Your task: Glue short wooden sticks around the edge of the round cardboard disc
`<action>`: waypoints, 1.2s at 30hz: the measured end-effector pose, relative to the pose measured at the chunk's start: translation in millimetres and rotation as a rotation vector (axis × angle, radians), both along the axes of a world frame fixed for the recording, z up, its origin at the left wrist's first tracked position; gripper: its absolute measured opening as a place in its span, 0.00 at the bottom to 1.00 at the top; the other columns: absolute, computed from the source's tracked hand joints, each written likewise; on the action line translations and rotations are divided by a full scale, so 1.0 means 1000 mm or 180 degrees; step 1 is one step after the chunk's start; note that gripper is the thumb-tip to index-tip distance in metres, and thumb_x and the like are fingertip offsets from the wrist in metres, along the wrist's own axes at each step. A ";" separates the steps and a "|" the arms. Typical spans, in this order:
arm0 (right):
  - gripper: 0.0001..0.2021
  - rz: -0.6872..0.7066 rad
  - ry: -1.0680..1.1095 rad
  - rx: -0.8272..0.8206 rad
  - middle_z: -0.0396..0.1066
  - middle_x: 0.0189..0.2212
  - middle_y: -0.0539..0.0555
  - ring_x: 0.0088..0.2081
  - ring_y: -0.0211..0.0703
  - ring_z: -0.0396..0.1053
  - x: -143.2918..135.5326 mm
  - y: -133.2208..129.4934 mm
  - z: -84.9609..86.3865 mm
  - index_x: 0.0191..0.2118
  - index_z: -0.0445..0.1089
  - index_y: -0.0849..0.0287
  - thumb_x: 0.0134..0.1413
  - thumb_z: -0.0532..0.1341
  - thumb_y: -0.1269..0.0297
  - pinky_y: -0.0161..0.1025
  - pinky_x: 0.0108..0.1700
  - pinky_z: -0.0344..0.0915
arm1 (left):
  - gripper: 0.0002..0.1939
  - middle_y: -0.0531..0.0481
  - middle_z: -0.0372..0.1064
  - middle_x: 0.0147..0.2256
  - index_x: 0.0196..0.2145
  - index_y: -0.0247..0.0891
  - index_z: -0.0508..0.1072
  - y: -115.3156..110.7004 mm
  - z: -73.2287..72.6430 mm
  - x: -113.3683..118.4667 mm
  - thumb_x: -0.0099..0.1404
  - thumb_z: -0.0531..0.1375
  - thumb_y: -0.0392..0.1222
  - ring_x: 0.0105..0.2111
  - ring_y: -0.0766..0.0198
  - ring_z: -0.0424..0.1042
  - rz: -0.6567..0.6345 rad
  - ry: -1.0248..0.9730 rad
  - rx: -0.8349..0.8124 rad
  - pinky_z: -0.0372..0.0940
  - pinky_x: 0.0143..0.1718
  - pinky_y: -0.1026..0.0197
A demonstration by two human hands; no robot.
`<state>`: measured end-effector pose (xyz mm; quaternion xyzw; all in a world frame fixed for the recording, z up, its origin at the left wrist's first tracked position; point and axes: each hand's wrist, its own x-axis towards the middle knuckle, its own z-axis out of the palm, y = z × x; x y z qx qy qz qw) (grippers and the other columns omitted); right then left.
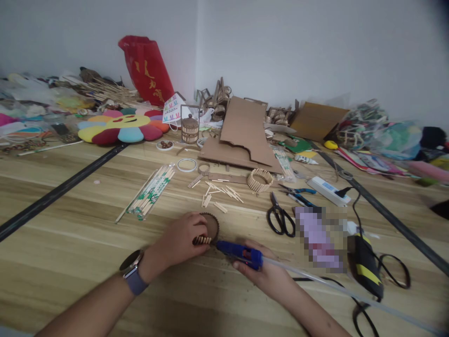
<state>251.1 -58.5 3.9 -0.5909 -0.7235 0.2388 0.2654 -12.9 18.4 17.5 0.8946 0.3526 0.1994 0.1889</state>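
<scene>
My left hand (182,238), below a wrist with a watch, is closed on the near left side of a small round cardboard piece (210,225). Short wooden sticks line part of that piece's edge. In my right hand (261,269) is a blue glue gun (240,252), its nozzle pointing left at the stick-lined edge. A long clear glue stick (315,277) trails from the gun's back. Just beyond the hands lie short cut sticks (224,191) and a ring of upright sticks (260,180).
Black scissors (280,216), pliers (298,191) and a power strip (328,191) lie on the right. Wrapped chopsticks (151,192) are on the left. Cardboard sheets (242,135), a finished stick bucket (190,128) and a flower cushion (122,125) stand farther back.
</scene>
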 end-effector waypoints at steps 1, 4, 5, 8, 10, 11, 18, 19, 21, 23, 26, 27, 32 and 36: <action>0.18 -0.0021 -0.0001 0.0000 0.82 0.41 0.60 0.44 0.56 0.79 0.001 0.000 -0.001 0.41 0.79 0.56 0.50 0.68 0.48 0.47 0.48 0.77 | 0.04 0.46 0.74 0.47 0.33 0.40 0.77 0.000 0.000 0.000 0.60 0.69 0.38 0.50 0.51 0.72 -0.0006 0.0001 -0.0006 0.67 0.54 0.50; 0.20 -0.0034 0.0056 -0.0010 0.82 0.42 0.61 0.45 0.57 0.79 0.002 -0.001 -0.005 0.43 0.79 0.57 0.50 0.68 0.47 0.49 0.49 0.77 | 0.04 0.46 0.74 0.47 0.32 0.40 0.77 0.000 0.000 0.000 0.60 0.69 0.38 0.50 0.51 0.72 -0.0011 -0.0014 0.0005 0.66 0.55 0.50; 0.20 -0.0063 0.0087 0.0020 0.82 0.42 0.61 0.45 0.58 0.79 0.003 -0.002 -0.007 0.43 0.79 0.56 0.50 0.68 0.47 0.49 0.50 0.77 | 0.04 0.46 0.74 0.47 0.32 0.41 0.77 0.000 -0.001 0.000 0.60 0.69 0.38 0.51 0.51 0.72 -0.0002 -0.0019 0.0013 0.66 0.56 0.50; 0.20 -0.0126 0.0202 0.0103 0.82 0.42 0.60 0.45 0.58 0.79 0.001 -0.002 -0.010 0.42 0.80 0.54 0.49 0.69 0.47 0.49 0.49 0.77 | 0.04 0.46 0.74 0.47 0.33 0.41 0.77 -0.001 -0.001 0.000 0.60 0.69 0.37 0.51 0.51 0.72 0.0023 -0.0014 0.0027 0.67 0.55 0.51; 0.18 -0.0148 0.0313 0.0067 0.82 0.40 0.59 0.44 0.57 0.79 0.000 0.000 -0.008 0.40 0.79 0.53 0.50 0.67 0.46 0.48 0.48 0.77 | 0.04 0.46 0.75 0.47 0.33 0.41 0.77 -0.001 0.000 0.000 0.60 0.69 0.38 0.51 0.51 0.72 0.0004 -0.0009 0.0027 0.67 0.54 0.51; 0.19 -0.0198 0.0372 0.0010 0.82 0.39 0.58 0.43 0.57 0.79 0.000 0.001 -0.005 0.40 0.79 0.54 0.51 0.66 0.45 0.48 0.48 0.77 | 0.05 0.46 0.75 0.47 0.33 0.41 0.77 -0.001 0.000 0.000 0.60 0.70 0.38 0.50 0.51 0.72 -0.0014 -0.0011 0.0027 0.68 0.53 0.51; 0.25 0.0327 0.0936 -0.1293 0.79 0.32 0.55 0.34 0.48 0.75 0.015 0.015 0.041 0.37 0.76 0.58 0.52 0.63 0.37 0.42 0.39 0.74 | 0.06 0.46 0.75 0.47 0.32 0.41 0.77 -0.002 0.000 0.000 0.60 0.70 0.41 0.51 0.49 0.73 -0.0003 -0.0002 0.0034 0.68 0.52 0.51; 0.26 0.0509 0.1032 -0.1578 0.76 0.28 0.53 0.29 0.43 0.72 0.017 0.015 0.045 0.34 0.75 0.58 0.51 0.64 0.36 0.39 0.35 0.72 | 0.06 0.46 0.75 0.47 0.32 0.41 0.77 -0.002 -0.001 0.001 0.60 0.71 0.40 0.51 0.49 0.73 0.0012 0.0008 0.0039 0.68 0.53 0.50; 0.29 0.0758 0.1187 -0.2085 0.70 0.23 0.50 0.23 0.37 0.66 0.020 0.016 0.048 0.30 0.71 0.59 0.49 0.63 0.32 0.34 0.27 0.65 | 0.07 0.45 0.75 0.47 0.32 0.41 0.76 -0.002 -0.002 0.001 0.58 0.72 0.39 0.51 0.48 0.72 0.0044 0.0028 0.0043 0.68 0.53 0.50; 0.30 0.0865 0.1224 -0.2320 0.66 0.22 0.46 0.21 0.34 0.61 0.021 0.016 0.047 0.30 0.69 0.58 0.49 0.62 0.31 0.32 0.24 0.59 | 0.07 0.45 0.74 0.48 0.32 0.41 0.76 -0.002 -0.003 0.001 0.58 0.72 0.38 0.52 0.48 0.72 0.0064 0.0043 0.0034 0.68 0.53 0.49; 0.28 0.0837 0.0843 -0.2025 0.61 0.20 0.45 0.21 0.34 0.57 0.019 0.017 0.046 0.28 0.67 0.57 0.54 0.59 0.33 0.32 0.24 0.54 | 0.07 0.44 0.74 0.49 0.32 0.40 0.76 -0.002 -0.003 0.001 0.58 0.71 0.37 0.52 0.47 0.72 0.0066 0.0064 0.0015 0.68 0.53 0.48; 0.27 0.0758 0.0581 -0.1782 0.61 0.20 0.45 0.22 0.35 0.57 0.018 0.019 0.047 0.27 0.66 0.57 0.57 0.58 0.35 0.32 0.25 0.53 | 0.07 0.44 0.74 0.48 0.32 0.40 0.76 -0.002 -0.003 0.001 0.58 0.72 0.38 0.52 0.48 0.72 0.0065 0.0061 0.0014 0.68 0.53 0.49; 0.12 0.0086 -0.1074 -0.0595 0.72 0.26 0.50 0.29 0.40 0.68 0.004 0.035 0.070 0.29 0.71 0.57 0.64 0.58 0.62 0.34 0.31 0.56 | 0.07 0.45 0.75 0.47 0.34 0.41 0.76 -0.003 0.001 0.002 0.59 0.71 0.39 0.51 0.49 0.72 0.0094 0.0100 -0.0034 0.68 0.53 0.50; 0.10 0.0208 -0.1861 -0.0413 0.79 0.37 0.58 0.39 0.44 0.74 -0.024 0.065 0.080 0.37 0.75 0.59 0.66 0.57 0.67 0.35 0.39 0.61 | 0.08 0.43 0.74 0.49 0.35 0.40 0.77 -0.003 0.003 0.003 0.59 0.71 0.38 0.53 0.47 0.71 0.0082 0.0170 -0.0066 0.68 0.54 0.48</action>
